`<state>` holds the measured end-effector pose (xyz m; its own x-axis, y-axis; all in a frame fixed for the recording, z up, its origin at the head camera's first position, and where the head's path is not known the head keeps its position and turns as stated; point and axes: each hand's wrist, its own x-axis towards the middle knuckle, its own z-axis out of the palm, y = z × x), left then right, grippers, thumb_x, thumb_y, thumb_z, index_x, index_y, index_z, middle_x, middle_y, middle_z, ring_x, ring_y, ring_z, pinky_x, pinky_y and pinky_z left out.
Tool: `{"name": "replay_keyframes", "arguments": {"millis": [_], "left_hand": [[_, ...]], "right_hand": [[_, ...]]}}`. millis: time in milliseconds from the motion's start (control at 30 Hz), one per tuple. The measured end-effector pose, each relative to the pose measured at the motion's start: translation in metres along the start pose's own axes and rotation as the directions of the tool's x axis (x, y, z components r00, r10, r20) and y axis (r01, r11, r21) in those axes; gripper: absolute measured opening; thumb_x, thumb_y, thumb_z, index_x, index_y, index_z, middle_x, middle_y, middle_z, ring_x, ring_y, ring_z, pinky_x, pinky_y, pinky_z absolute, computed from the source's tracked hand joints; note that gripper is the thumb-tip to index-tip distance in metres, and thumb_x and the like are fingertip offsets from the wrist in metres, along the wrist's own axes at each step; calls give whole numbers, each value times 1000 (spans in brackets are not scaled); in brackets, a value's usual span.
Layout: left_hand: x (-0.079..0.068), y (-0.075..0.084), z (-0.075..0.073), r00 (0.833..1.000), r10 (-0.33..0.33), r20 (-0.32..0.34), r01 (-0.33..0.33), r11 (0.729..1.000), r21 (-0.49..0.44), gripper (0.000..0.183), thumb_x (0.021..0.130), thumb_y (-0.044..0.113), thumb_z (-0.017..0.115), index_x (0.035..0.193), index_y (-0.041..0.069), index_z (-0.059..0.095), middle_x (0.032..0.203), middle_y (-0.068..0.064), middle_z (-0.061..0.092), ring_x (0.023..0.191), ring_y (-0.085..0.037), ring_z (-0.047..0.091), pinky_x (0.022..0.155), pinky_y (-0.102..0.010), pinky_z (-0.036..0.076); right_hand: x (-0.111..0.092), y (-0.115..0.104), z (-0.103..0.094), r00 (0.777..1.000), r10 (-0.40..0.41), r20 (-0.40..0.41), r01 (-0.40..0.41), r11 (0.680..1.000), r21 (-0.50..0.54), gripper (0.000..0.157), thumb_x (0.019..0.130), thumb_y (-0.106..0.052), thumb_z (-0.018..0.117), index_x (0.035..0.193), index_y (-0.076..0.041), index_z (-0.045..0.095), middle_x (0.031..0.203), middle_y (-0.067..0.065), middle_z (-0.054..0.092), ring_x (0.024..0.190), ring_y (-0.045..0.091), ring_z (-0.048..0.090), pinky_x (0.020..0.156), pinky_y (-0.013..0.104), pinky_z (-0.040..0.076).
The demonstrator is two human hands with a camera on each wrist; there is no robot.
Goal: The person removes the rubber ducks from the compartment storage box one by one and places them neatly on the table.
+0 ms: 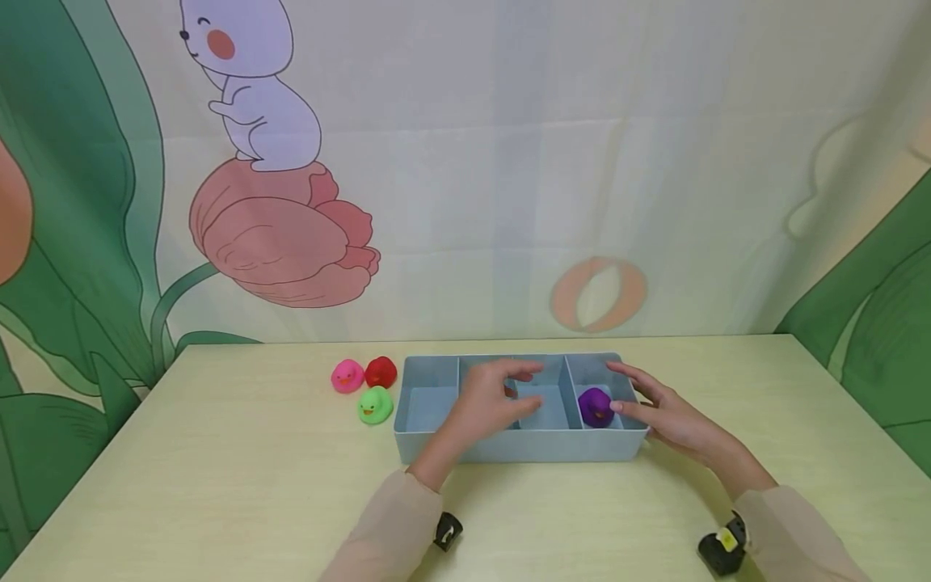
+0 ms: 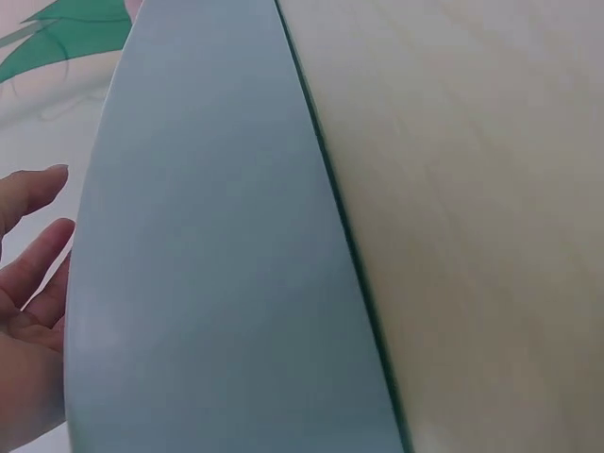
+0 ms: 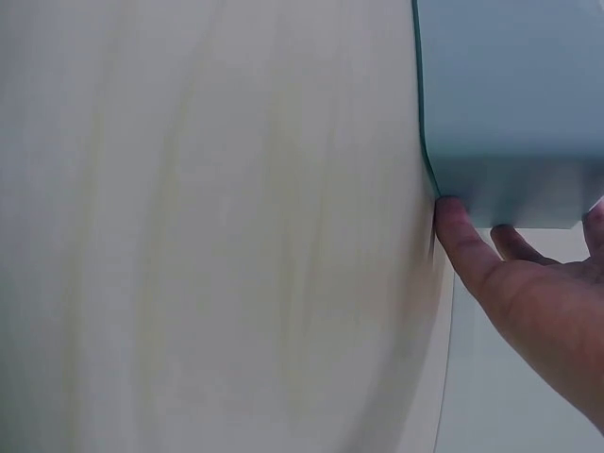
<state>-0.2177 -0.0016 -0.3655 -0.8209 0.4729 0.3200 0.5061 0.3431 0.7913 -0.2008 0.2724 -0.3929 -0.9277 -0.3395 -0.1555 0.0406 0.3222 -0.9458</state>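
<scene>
A light blue divided box (image 1: 524, 446) has several compartments in a row. In its rightmost compartment sits a purple rubber duck (image 1: 596, 407). My left hand (image 1: 490, 400) hovers over the middle compartments, fingers and thumb spread apart with nothing between them. At the left edge of its wrist view, the left hand (image 2: 33, 283) shows beyond the box's long wall. My right hand (image 1: 680, 420) is at the box's right end, thumb over the rim beside the purple duck. Seen from the right wrist, extended fingers (image 3: 472, 247) touch the end wall low down.
Left of the box, a pink duck (image 1: 347, 376), a red duck (image 1: 381, 373) and a green duck (image 1: 374, 405) stand close together on the pale wooden table (image 1: 240, 477). A printed curtain (image 1: 451, 162) hangs behind the table's back edge.
</scene>
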Motion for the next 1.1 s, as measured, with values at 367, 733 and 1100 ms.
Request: {"name": "replay_keyframes", "arguments": {"millis": [367, 733, 1100], "left_hand": [[21, 4, 32, 996, -36, 78, 37, 999, -18, 37, 79, 15, 71, 114, 8, 64, 112, -8, 64, 101, -19, 59, 73, -15, 48], [38, 11, 53, 984, -52, 169, 26, 988, 150, 38, 80, 19, 70, 116, 11, 63, 113, -2, 64, 105, -14, 56, 82, -19, 45], [51, 18, 68, 964, -69, 256, -38, 920, 391, 37, 81, 20, 69, 117, 15, 63, 114, 4, 63, 101, -10, 58, 79, -15, 45]], "right_hand": [[0, -1, 0, 1000, 6, 14, -7, 1000, 21, 67, 93, -22, 51, 146, -14, 11, 148, 24, -15, 130, 54, -4, 91, 73, 15], [0, 1, 0, 1000, 6, 12, -6, 1000, 27, 67, 93, -23, 51, 146, -13, 12, 147, 25, -16, 130, 53, -6, 92, 72, 16], [-2, 0, -1, 1000, -3, 25, 2, 1000, 26, 67, 93, -22, 51, 146, -13, 11, 148, 23, -15, 131, 52, -4, 92, 72, 16]]}}
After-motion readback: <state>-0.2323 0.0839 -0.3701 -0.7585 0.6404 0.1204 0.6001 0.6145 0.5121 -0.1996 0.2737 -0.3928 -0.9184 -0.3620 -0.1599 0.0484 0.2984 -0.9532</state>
